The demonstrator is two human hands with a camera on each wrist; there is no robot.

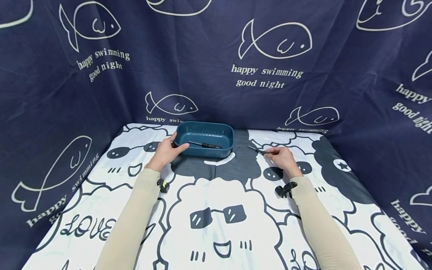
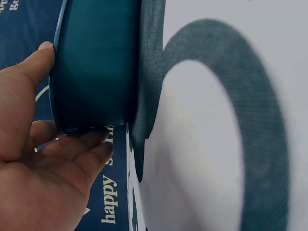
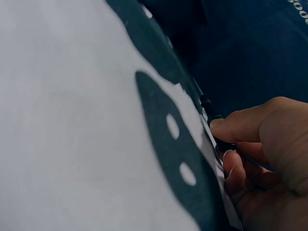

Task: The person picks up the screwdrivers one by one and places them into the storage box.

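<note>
A dark blue rectangular plastic bin (image 1: 202,152) stands at the back of the cloth. Inside it lies a screwdriver (image 1: 212,146) with a black handle and a thin metal shaft. My left hand (image 1: 165,152) grips the bin's left end, thumb at the front rim and fingers round the end wall; the left wrist view shows the thumb (image 2: 41,62) against the bin's edge. To the right of the bin, my right hand (image 1: 281,157) pinches the black handle of a second screwdriver (image 1: 257,150) close to the cloth, its shaft pointing left toward the bin. Fingers partly hide that handle.
A white cloth (image 1: 219,210) printed with black-and-white cartoon sheep covers the table. Dark blue curtains (image 1: 209,56) with fish drawings rise behind the bin and along both sides. Black wrist mounts (image 1: 286,189) sit on both sleeves.
</note>
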